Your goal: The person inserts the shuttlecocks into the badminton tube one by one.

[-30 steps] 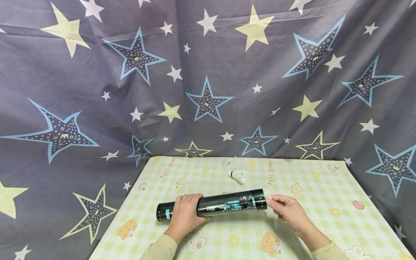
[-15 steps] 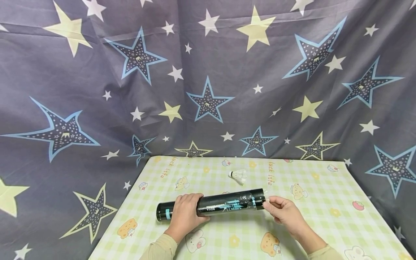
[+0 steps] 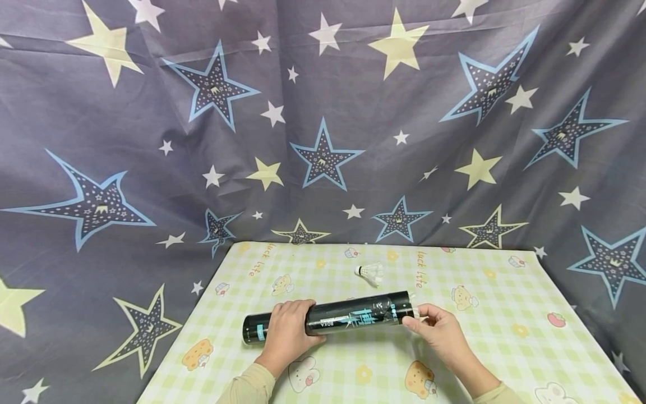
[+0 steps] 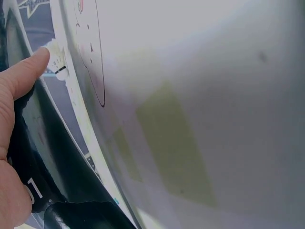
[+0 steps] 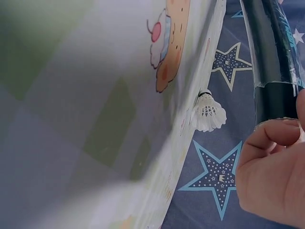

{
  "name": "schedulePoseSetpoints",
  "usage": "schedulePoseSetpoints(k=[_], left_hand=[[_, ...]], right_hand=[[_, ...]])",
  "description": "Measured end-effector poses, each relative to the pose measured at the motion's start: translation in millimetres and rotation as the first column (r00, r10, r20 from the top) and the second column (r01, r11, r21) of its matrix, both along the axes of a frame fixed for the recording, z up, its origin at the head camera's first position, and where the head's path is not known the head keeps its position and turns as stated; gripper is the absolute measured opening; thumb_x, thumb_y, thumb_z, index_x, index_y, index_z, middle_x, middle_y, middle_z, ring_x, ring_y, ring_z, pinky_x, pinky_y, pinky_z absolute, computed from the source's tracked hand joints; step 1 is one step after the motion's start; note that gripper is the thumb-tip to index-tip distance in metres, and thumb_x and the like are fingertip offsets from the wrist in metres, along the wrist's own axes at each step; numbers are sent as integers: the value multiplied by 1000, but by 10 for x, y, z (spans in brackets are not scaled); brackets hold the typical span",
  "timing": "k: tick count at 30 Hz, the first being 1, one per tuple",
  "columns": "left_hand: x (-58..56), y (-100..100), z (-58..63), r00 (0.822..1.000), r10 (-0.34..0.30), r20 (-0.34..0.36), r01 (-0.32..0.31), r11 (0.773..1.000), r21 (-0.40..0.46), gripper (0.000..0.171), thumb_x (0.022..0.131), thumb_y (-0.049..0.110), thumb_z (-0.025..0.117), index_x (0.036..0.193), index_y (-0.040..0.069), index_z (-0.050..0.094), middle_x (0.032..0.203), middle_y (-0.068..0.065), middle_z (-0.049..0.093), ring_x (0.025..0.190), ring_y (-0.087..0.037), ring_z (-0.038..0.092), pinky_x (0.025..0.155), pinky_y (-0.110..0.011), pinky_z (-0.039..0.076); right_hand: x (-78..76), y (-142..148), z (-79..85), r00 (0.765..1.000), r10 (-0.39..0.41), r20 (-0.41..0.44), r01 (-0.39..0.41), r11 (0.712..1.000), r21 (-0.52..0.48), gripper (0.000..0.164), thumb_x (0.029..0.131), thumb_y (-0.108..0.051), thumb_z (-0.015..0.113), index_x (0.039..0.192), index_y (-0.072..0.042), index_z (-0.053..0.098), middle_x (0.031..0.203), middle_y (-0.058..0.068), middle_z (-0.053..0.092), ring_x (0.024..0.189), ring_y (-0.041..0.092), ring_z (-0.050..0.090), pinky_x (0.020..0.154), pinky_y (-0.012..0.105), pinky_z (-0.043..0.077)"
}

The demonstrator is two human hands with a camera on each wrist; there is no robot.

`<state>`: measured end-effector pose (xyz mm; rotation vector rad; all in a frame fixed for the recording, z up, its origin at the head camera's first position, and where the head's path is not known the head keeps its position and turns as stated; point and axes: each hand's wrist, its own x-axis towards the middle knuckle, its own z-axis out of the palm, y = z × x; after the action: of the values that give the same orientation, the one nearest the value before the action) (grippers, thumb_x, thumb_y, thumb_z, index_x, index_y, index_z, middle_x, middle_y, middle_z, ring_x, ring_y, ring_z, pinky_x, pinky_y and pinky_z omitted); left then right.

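A black shuttlecock tube with blue lettering lies nearly level over the table, its mouth to the right. My left hand grips it near the left end, thumb along the near side. At the mouth, white feather tips of a shuttlecock stick out past the rim. My right hand pinches this shuttlecock, with the thumb right at the tube's rim; its cork is hidden inside. In the right wrist view the curled fingers cover the tube's mouth. Beyond the tube, another white shuttlecock lies on its side.
The table wears a green checked cloth with cartoon prints. Its back edge meets a dark grey curtain patterned with stars, which also hangs along both sides.
My right hand has moved slightly left, bringing its thumb from beyond the tube's mouth to the rim. The mouth end has risen a touch. The left hand and the loose shuttlecock stay put.
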<state>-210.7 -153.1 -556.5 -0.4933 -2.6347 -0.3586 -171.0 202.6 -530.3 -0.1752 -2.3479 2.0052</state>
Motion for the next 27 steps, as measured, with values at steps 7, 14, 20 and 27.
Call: schedulePoseSetpoints(k=[7, 14, 20, 27], left_hand=[[10, 1, 11, 1000, -10, -3, 10, 1000, 13, 87, 56, 56, 104, 129, 22, 70, 118, 3, 79, 106, -20, 71, 93, -42, 50], [7, 4, 4, 1000, -6, -7, 6, 1000, 8, 87, 56, 56, 103, 129, 22, 70, 118, 4, 79, 106, -20, 71, 93, -42, 50], [15, 5, 2, 1000, -14, 9, 14, 1000, 12, 86, 56, 56, 104, 128, 21, 71, 117, 3, 79, 106, -21, 71, 93, -42, 49], [13, 6, -12, 1000, -19, 8, 19, 1000, 8, 87, 55, 56, 104, 127, 22, 71, 117, 3, 79, 106, -20, 71, 92, -42, 50]], right_hand=[[5, -4, 15, 1000, 23, -1, -23, 1000, 20, 23, 89, -12, 87, 99, 3, 74, 66, -7, 56, 60, 6, 44, 54, 21, 38], [0, -11, 43, 997, 76, 22, -77, 997, 29, 22, 91, -15, 84, 102, 3, 77, 67, -7, 56, 57, 6, 41, 50, 20, 35], [12, 18, 25, 981, 190, 41, -191, 981, 34, 25, 99, -19, 77, 104, 6, 75, 61, -7, 48, 54, 5, 39, 49, 20, 34], [26, 68, -18, 952, 306, 16, -306, 952, 15, 36, 104, -19, 70, 110, 16, 67, 60, -8, 45, 52, 3, 37, 49, 19, 35]])
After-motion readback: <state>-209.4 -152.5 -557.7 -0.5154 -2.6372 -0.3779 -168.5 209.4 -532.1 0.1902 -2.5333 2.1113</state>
